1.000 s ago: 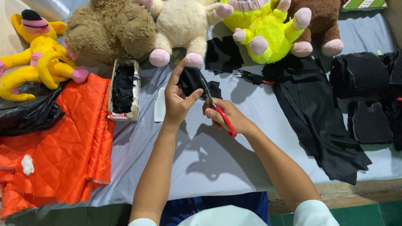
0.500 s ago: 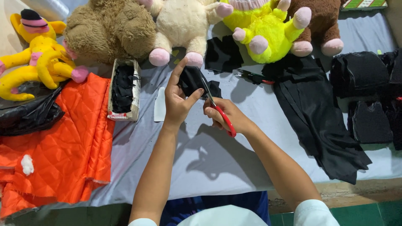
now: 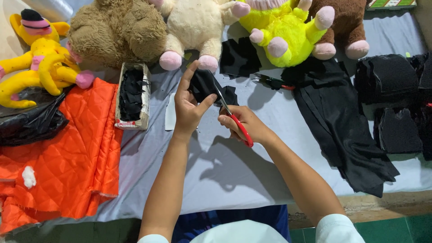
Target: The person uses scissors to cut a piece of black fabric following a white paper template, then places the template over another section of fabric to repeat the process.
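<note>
My left hand pinches a small piece of black cloth held up above the grey-blue table cover. My right hand grips red-handled scissors, whose blades reach into the black piece. More black cloth hangs just behind the blades. Both hands work close together near the middle of the table, in front of the cream plush toy.
A small box of black cut pieces lies left of the hands, with orange quilted fabric and a black bag further left. Plush toys line the far edge. Black cloth, stacked black pieces and another pair of scissors lie right.
</note>
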